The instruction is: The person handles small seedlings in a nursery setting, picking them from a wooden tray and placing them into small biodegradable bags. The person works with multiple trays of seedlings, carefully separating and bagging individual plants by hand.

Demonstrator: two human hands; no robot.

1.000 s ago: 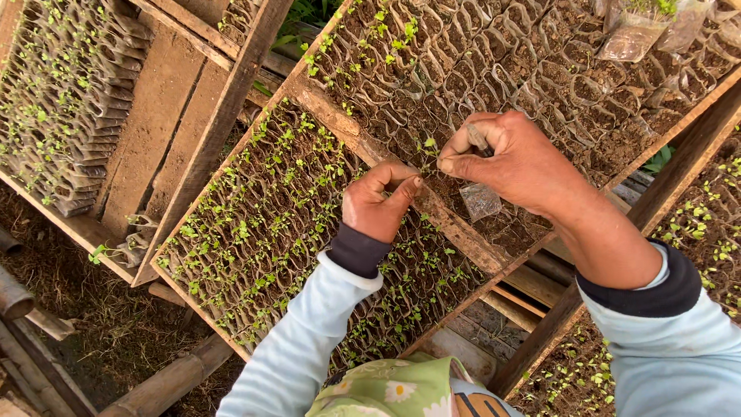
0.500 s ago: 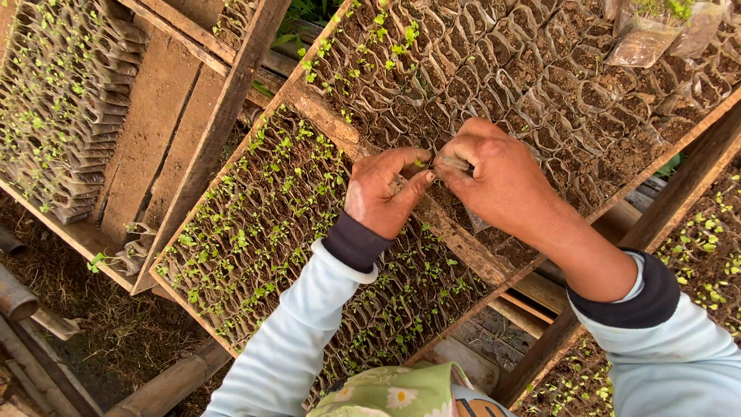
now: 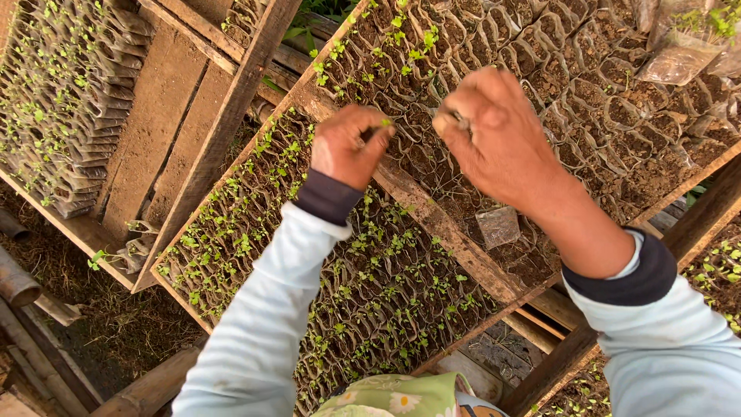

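My left hand (image 3: 346, 147) is closed around small green seedlings (image 3: 384, 122), the leaves poking out between thumb and fingers. My right hand (image 3: 494, 135) is a fist just to its right, fingers pinched together; what it holds, if anything, is hidden. Both hands hover over the wooden rail (image 3: 432, 216) between two seedling trays. The lower tray (image 3: 370, 293) is packed with small soil bags bearing green sprouts. The upper tray (image 3: 587, 93) has soil-filled bags, mostly bare, with a few sprouts at its left end.
A third tray of sprouting bags (image 3: 62, 100) lies at the left, beyond bare wooden planks (image 3: 170, 116). Bamboo poles (image 3: 23, 286) and dry straw lie on the ground at lower left. A loose plastic bag (image 3: 498, 225) sits in the upper tray. A floral cloth (image 3: 394, 398) shows at the bottom.
My hands touched half a second ago and have since pulled slightly apart. The right hand has risen and closed into a fist; the left keeps its seedlings.
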